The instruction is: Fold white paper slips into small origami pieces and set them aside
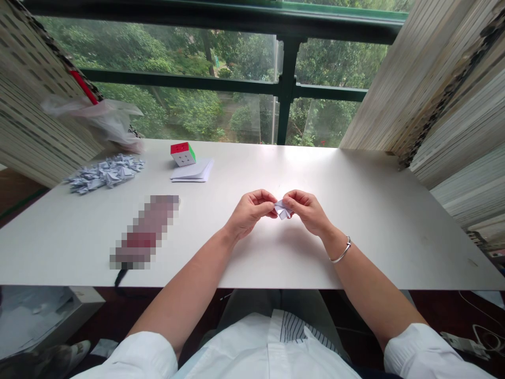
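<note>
Nearest is the white shirt [232, 350]. The left hand [249, 213] and the right hand [310, 213] pinch a small folded paper [283, 211] from opposite sides, equally near; its long axis I cannot tell. It is white, creased, held above the table [355, 179]. Left of this paper, farther away, are a cube [182, 156] and a paper heap [108, 172].

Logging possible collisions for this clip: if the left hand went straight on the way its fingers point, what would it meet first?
Past the folded paper it pinches, the left hand would probably meet the right hand, which grips the same piece; exact depth is hard to judge.
</note>
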A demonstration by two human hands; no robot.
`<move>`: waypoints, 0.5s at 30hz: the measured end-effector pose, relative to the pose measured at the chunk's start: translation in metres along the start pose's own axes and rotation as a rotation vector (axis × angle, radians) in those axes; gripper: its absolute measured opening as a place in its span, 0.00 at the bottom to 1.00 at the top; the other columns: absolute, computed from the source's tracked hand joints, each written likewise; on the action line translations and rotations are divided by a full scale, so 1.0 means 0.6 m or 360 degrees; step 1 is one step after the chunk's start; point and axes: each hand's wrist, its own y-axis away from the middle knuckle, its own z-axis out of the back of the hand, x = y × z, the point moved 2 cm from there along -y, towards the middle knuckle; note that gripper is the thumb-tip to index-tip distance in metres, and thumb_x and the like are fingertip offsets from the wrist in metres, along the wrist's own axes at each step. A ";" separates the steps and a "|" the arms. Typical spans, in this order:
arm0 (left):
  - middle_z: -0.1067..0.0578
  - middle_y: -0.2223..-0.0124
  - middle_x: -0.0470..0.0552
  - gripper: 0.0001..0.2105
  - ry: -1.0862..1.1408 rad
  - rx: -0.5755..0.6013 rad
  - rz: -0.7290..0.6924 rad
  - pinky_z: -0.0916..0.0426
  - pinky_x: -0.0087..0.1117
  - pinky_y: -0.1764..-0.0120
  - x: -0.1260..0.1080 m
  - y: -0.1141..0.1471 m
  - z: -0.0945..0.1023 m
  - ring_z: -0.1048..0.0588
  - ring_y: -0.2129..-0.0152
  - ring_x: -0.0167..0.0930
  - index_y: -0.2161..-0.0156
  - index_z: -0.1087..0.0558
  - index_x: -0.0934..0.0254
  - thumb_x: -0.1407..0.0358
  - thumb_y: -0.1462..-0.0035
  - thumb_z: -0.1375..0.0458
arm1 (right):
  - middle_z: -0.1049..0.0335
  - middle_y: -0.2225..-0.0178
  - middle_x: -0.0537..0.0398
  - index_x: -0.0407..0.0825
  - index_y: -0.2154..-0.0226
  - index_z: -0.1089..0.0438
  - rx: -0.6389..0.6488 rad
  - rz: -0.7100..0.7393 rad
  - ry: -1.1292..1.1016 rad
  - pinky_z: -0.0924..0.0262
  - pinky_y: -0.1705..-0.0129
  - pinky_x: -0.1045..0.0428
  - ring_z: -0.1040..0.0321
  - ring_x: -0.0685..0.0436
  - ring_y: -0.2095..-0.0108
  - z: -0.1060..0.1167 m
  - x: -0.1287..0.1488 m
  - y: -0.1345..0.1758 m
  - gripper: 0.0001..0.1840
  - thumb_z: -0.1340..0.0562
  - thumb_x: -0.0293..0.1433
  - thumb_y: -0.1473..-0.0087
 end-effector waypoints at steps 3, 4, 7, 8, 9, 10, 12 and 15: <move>0.25 0.72 0.47 0.06 0.0085 0.0028 0.0036 0.29 0.31 0.68 0.001 0.000 0.001 0.25 0.75 0.28 0.69 0.27 0.67 0.70 0.55 0.35 | 0.31 0.76 0.58 0.47 0.71 0.30 0.0016 -0.0026 -0.0029 0.38 0.72 0.53 0.35 0.51 0.75 -0.001 0.003 0.002 0.15 0.35 0.42 0.47; 0.25 0.73 0.47 0.06 0.0104 0.0031 0.0042 0.29 0.31 0.68 0.002 0.000 0.001 0.25 0.76 0.28 0.70 0.27 0.67 0.70 0.54 0.35 | 0.31 0.76 0.58 0.47 0.71 0.30 0.0017 -0.0041 -0.0034 0.38 0.72 0.53 0.35 0.51 0.75 -0.002 0.003 0.002 0.15 0.34 0.43 0.47; 0.25 0.73 0.47 0.05 0.0119 0.0039 0.0046 0.28 0.32 0.68 0.003 0.000 0.000 0.25 0.76 0.28 0.70 0.27 0.66 0.69 0.54 0.36 | 0.30 0.75 0.58 0.47 0.71 0.30 0.0013 -0.0081 -0.0035 0.37 0.72 0.53 0.34 0.51 0.75 -0.003 0.003 0.003 0.16 0.34 0.44 0.48; 0.25 0.72 0.47 0.05 0.0101 0.0036 0.0037 0.28 0.32 0.68 0.004 0.000 -0.001 0.25 0.76 0.28 0.70 0.27 0.66 0.69 0.54 0.36 | 0.30 0.75 0.58 0.47 0.71 0.30 0.0009 -0.0090 -0.0027 0.37 0.72 0.53 0.34 0.51 0.75 -0.003 0.003 0.003 0.16 0.34 0.44 0.48; 0.25 0.73 0.47 0.05 0.0067 0.0021 0.0012 0.28 0.32 0.68 0.004 0.000 -0.002 0.25 0.76 0.28 0.71 0.27 0.66 0.70 0.55 0.36 | 0.30 0.75 0.58 0.47 0.71 0.30 0.0003 -0.0097 -0.0015 0.37 0.72 0.53 0.33 0.51 0.75 -0.002 0.002 0.002 0.17 0.34 0.45 0.48; 0.25 0.73 0.46 0.04 0.0016 -0.0004 -0.0029 0.29 0.32 0.69 0.003 0.000 -0.003 0.26 0.76 0.27 0.71 0.27 0.66 0.70 0.55 0.37 | 0.30 0.75 0.57 0.47 0.71 0.31 -0.0004 -0.0099 -0.0002 0.37 0.72 0.53 0.33 0.50 0.75 -0.002 0.001 0.002 0.17 0.34 0.45 0.49; 0.26 0.74 0.45 0.05 -0.0110 -0.0070 -0.0141 0.30 0.30 0.70 0.002 0.000 -0.004 0.26 0.77 0.26 0.72 0.28 0.66 0.72 0.57 0.37 | 0.29 0.75 0.57 0.47 0.71 0.31 -0.0016 -0.0093 0.0024 0.37 0.73 0.53 0.33 0.50 0.75 -0.001 -0.001 0.001 0.18 0.34 0.45 0.49; 0.27 0.74 0.45 0.05 -0.0272 -0.0122 -0.0248 0.31 0.28 0.71 0.004 0.001 -0.006 0.27 0.77 0.26 0.72 0.28 0.66 0.72 0.57 0.36 | 0.29 0.75 0.56 0.47 0.72 0.30 -0.0023 -0.0068 0.0052 0.37 0.73 0.53 0.32 0.50 0.75 0.000 -0.002 -0.001 0.17 0.34 0.45 0.49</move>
